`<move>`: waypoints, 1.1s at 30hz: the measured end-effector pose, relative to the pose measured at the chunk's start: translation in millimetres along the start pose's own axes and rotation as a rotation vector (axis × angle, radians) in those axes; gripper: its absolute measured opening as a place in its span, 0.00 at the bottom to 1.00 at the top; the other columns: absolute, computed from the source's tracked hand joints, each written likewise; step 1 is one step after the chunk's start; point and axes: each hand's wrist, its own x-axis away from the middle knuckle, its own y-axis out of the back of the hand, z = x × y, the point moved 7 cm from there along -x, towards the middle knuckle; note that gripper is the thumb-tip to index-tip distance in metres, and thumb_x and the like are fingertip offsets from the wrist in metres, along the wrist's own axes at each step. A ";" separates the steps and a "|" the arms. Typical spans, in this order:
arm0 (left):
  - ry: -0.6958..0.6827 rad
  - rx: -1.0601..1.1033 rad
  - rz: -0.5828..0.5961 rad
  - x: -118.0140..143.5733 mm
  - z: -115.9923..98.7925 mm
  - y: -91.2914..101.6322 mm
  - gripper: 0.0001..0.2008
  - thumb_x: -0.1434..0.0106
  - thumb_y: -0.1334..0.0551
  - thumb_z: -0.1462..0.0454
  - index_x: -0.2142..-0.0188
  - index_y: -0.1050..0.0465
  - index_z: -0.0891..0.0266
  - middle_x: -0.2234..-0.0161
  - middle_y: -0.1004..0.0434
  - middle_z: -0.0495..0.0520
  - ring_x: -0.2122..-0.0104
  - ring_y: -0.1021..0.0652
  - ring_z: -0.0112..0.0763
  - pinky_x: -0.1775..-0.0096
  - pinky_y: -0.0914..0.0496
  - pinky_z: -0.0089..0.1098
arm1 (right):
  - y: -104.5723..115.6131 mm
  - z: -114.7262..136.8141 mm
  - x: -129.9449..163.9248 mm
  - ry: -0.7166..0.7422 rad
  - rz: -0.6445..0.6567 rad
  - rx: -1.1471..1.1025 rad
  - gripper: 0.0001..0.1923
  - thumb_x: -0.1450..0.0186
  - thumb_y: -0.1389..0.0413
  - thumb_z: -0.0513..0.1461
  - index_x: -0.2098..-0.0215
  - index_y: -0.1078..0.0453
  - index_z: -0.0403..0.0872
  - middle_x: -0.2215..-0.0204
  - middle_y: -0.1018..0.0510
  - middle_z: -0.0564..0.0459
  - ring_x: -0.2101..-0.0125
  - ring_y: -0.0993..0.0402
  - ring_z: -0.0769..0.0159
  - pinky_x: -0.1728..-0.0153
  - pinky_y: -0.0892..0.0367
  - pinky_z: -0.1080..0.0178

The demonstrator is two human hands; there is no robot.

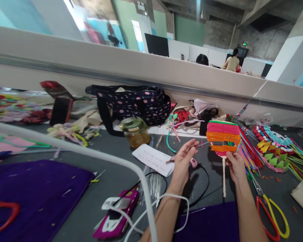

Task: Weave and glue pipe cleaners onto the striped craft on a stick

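Fingers of the right hand (235, 165) pinch the striped woven piece (222, 138) upright above the table (111, 174), face toward the person; the left hand (184, 158) hovers beside it, loosely spread and empty.

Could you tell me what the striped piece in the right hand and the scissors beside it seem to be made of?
Striped piece: probably fuzzy pipe cleaners, matte pink, orange and green rows. Scissors: glossy red and yellow handles, likely plastic; blades look metal.
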 end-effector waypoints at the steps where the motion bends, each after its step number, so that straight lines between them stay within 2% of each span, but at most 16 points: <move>1: -0.069 -0.079 0.011 0.3 -4.1 0.0 0.24 0.42 0.35 0.57 0.47 0.30 0.59 0.49 0.24 0.62 0.48 0.26 0.44 0.49 0.33 0.41 | 0.5 2.7 0.7 0.005 0.025 0.039 0.17 0.50 0.33 0.48 0.78 0.34 0.46 0.84 0.34 0.61 0.84 0.41 0.75 0.82 0.45 0.69; 6: -0.398 -0.512 0.030 9.3 -26.5 -6.4 0.34 0.39 0.36 0.58 0.36 0.47 0.54 0.41 0.34 0.61 0.40 0.34 0.44 0.44 0.38 0.47 | -8.1 26.6 9.7 0.077 0.214 0.416 0.15 0.43 0.39 0.48 0.76 0.33 0.46 0.82 0.33 0.60 0.81 0.40 0.72 0.78 0.44 0.67; 10: -0.548 -0.633 0.014 14.3 -38.2 -10.0 0.38 0.39 0.37 0.59 0.34 0.53 0.55 0.37 0.41 0.63 0.38 0.38 0.46 0.42 0.40 0.47 | -34.2 56.6 21.1 0.255 0.464 0.773 0.08 0.37 0.45 0.41 0.72 0.31 0.46 0.72 0.28 0.55 0.70 0.33 0.67 0.67 0.40 0.65; 13: -0.511 -0.591 0.006 9.7 -36.1 -5.6 0.41 0.41 0.35 0.59 0.34 0.55 0.56 0.37 0.42 0.64 0.38 0.37 0.45 0.40 0.42 0.46 | -50.4 69.7 26.7 0.301 0.633 0.970 0.09 0.36 0.48 0.37 0.75 0.32 0.47 0.73 0.29 0.56 0.68 0.33 0.67 0.65 0.41 0.65; 16: -0.356 -0.449 0.000 1.1 -26.1 3.2 0.42 0.42 0.34 0.59 0.34 0.55 0.57 0.45 0.30 0.62 0.46 0.28 0.42 0.44 0.37 0.43 | -54.7 74.0 27.0 0.258 0.715 1.027 0.11 0.36 0.48 0.36 0.76 0.33 0.47 0.74 0.30 0.57 0.70 0.34 0.69 0.66 0.43 0.66; 19: -0.165 -0.183 -0.009 -5.5 -15.1 11.7 0.42 0.44 0.32 0.58 0.35 0.51 0.57 0.60 0.22 0.54 0.59 0.22 0.35 0.53 0.31 0.35 | -47.0 72.7 24.8 0.188 0.667 0.946 0.10 0.38 0.46 0.37 0.78 0.33 0.47 0.76 0.32 0.58 0.73 0.36 0.69 0.69 0.44 0.67; 22: 0.043 0.134 -0.009 -9.3 -6.7 15.9 0.34 0.44 0.33 0.56 0.40 0.42 0.56 0.65 0.21 0.52 0.67 0.20 0.32 0.63 0.29 0.30 | -33.1 62.8 26.4 0.061 0.563 0.757 0.12 0.41 0.42 0.41 0.80 0.34 0.47 0.81 0.35 0.60 0.77 0.42 0.71 0.75 0.48 0.68; 25: 0.186 0.425 0.008 -12.8 -4.4 17.9 0.26 0.39 0.41 0.49 0.47 0.36 0.62 0.63 0.19 0.61 0.62 0.19 0.39 0.60 0.27 0.36 | -20.4 48.7 33.5 -0.069 0.443 0.569 0.14 0.44 0.39 0.46 0.79 0.35 0.46 0.84 0.40 0.63 0.82 0.49 0.75 0.79 0.54 0.69; 28: 0.262 0.598 0.006 -17.7 -1.7 23.6 0.28 0.36 0.49 0.46 0.52 0.32 0.68 0.59 0.21 0.70 0.55 0.21 0.45 0.55 0.28 0.42 | -13.8 39.9 42.4 -0.110 0.355 0.461 0.16 0.45 0.37 0.48 0.77 0.34 0.46 0.85 0.41 0.64 0.83 0.51 0.76 0.81 0.57 0.70; 31: 0.284 0.648 -0.025 -21.2 5.2 31.2 0.27 0.34 0.52 0.48 0.53 0.31 0.70 0.58 0.22 0.71 0.56 0.21 0.45 0.56 0.27 0.42 | -10.5 34.7 48.7 -0.115 0.310 0.389 0.17 0.45 0.37 0.50 0.76 0.34 0.45 0.85 0.40 0.64 0.83 0.50 0.77 0.82 0.56 0.70; 33: 0.311 0.657 0.026 -20.8 10.6 27.7 0.26 0.33 0.52 0.50 0.51 0.32 0.70 0.59 0.21 0.69 0.58 0.20 0.43 0.58 0.26 0.41 | -7.7 31.4 50.3 -0.117 0.255 0.327 0.18 0.45 0.37 0.50 0.76 0.34 0.45 0.85 0.39 0.64 0.84 0.49 0.77 0.82 0.55 0.70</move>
